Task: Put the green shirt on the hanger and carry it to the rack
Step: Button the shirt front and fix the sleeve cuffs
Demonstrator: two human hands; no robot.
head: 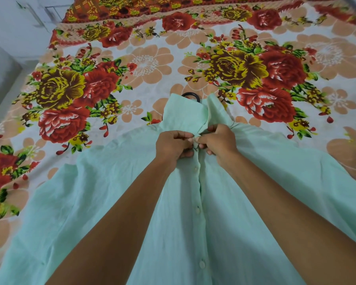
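Note:
The pale green shirt (115,194) lies spread front-up on the bed, collar pointing away from me, white buttons running down its placket. Above the collar a black hanger hook (190,95) pokes out; the rest of the hanger is hidden inside the shirt. My left hand (173,146) and my right hand (219,140) meet just below the collar, each pinching one edge of the placket around the top button. No rack shows in this view.
The bed is covered by a floral sheet (148,64) with red, yellow and peach flowers. A white wall and pale floor (6,64) run along the bed's left side.

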